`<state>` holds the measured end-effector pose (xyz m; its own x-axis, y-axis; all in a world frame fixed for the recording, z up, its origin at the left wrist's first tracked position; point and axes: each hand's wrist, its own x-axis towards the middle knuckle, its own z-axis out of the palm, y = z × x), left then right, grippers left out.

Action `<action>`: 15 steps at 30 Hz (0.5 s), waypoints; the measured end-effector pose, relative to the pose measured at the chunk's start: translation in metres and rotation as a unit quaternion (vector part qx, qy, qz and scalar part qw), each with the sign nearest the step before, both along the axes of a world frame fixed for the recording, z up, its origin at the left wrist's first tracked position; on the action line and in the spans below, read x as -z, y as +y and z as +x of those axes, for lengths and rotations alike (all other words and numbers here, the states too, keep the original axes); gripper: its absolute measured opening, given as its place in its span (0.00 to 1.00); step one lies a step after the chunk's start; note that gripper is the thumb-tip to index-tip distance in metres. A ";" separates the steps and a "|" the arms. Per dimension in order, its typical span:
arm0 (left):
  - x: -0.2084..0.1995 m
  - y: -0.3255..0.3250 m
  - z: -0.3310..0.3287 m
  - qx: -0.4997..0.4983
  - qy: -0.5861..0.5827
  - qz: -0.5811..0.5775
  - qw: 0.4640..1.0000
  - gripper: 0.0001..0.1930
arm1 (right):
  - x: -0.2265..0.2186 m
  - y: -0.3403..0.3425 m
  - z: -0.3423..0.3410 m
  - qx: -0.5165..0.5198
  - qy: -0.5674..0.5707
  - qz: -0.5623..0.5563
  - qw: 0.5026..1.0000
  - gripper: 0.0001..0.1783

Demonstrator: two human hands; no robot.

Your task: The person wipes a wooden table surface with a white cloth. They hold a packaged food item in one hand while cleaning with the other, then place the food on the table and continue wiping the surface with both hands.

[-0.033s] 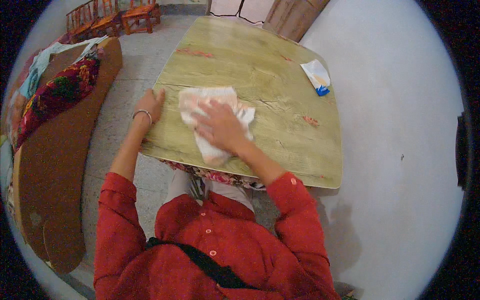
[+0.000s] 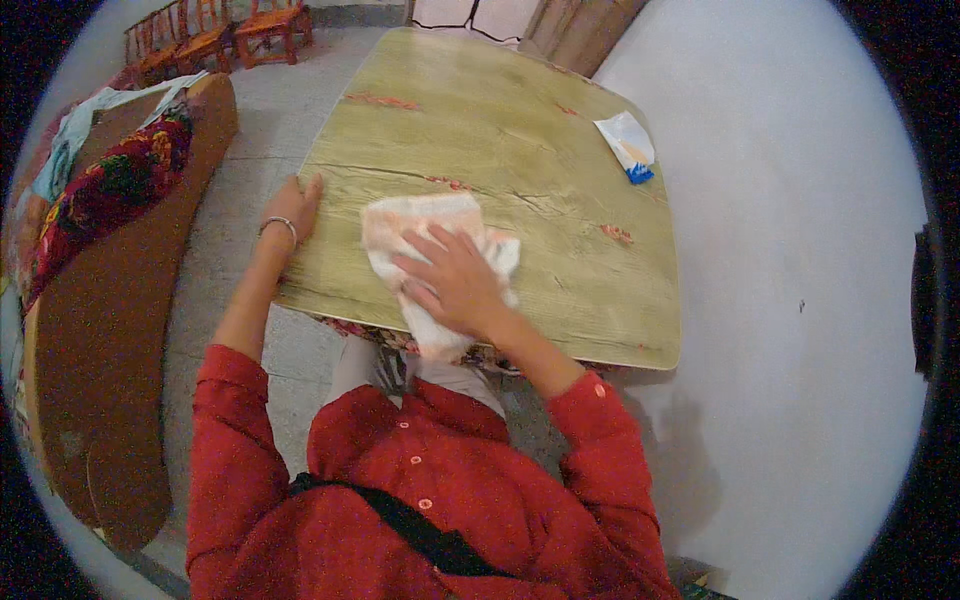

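My right hand (image 2: 455, 280) lies flat with its fingers spread on a white and pale orange cloth (image 2: 415, 215), pressing it against the table. One lower corner of the cloth hangs over the table's near edge. My left hand (image 2: 290, 215), with a bracelet at the wrist, grips the left edge of the table (image 2: 500, 150), some of its fingers hidden at the rim. The tabletop is yellow-green with a wood-grain pattern and small red motifs.
A white and blue packet (image 2: 628, 145) lies near the table's right edge, close to a white wall (image 2: 780, 200). At left stands a brown sofa-like piece (image 2: 110, 330) with a red patterned fabric (image 2: 125, 180) on it. Small wooden chairs (image 2: 270, 35) stand at the far left.
My right hand and the cloth have slid toward me and slightly right, uncovering a red motif on the tabletop. My left hand stays at the table's edge.
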<state>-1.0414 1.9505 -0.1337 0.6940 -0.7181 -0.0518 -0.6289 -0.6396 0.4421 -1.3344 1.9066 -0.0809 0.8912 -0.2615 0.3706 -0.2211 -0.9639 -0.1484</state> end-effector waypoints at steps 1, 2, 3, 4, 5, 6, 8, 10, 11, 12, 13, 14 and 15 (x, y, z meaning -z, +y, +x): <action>-0.001 0.003 0.005 0.003 -0.001 -0.003 1.000 0.32 | -0.008 0.014 -0.030 0.005 0.009 0.020 1.000 0.21; -0.002 0.002 0.005 0.009 -0.001 -0.006 1.000 0.32 | -0.014 0.022 -0.053 0.043 0.020 0.026 0.999 0.20; -0.012 0.006 -0.001 0.002 0.001 -0.005 1.000 0.32 | -0.018 0.026 -0.075 0.077 0.030 0.034 0.996 0.20; -0.026 0.010 -0.010 -0.002 0.002 -0.004 1.000 0.32 | -0.021 0.029 -0.100 0.124 0.051 0.013 0.991 0.20; -0.033 0.012 -0.017 -0.007 0.005 -0.004 1.000 0.32 | -0.025 0.028 -0.125 0.171 0.074 -0.010 0.983 0.20; -0.031 0.012 -0.016 -0.015 -0.003 0.005 1.000 0.32 | -0.024 0.021 -0.151 0.186 0.052 -0.016 0.981 0.20; -0.022 0.012 -0.009 -0.029 -0.024 0.025 0.999 0.31 | -0.023 0.001 -0.190 0.236 0.040 -0.020 0.971 0.19; -0.035 0.011 -0.020 -0.025 -0.016 0.032 0.999 0.31 | -0.021 -0.027 -0.214 0.318 0.031 0.002 0.948 0.20; -0.042 0.011 -0.024 -0.024 -0.014 0.034 0.999 0.30 | -0.013 -0.045 -0.219 0.358 0.008 0.024 0.933 0.21; -0.040 0.009 -0.022 -0.020 -0.016 0.034 0.999 0.30 | -0.009 -0.064 -0.219 0.366 -0.002 0.013 0.930 0.21; -0.035 0.008 -0.017 -0.017 -0.017 0.032 0.999 0.30 | -0.008 -0.081 -0.216 0.372 -0.011 0.001 0.928 0.21; -0.032 0.006 -0.014 -0.015 -0.019 0.031 0.999 0.30 | -0.008 -0.093 -0.207 0.376 -0.004 -0.007 0.926 0.21; -0.033 0.006 -0.014 -0.017 -0.018 0.030 0.999 0.30 | -0.007 -0.102 -0.191 0.378 0.001 -0.014 0.926 0.21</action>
<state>-1.0556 1.9563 -0.1003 0.7200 -0.6906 -0.0683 -0.6213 -0.6854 0.3797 -1.5252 1.8042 -0.0740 0.4584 -0.8009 0.3853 -0.8342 -0.5372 -0.1242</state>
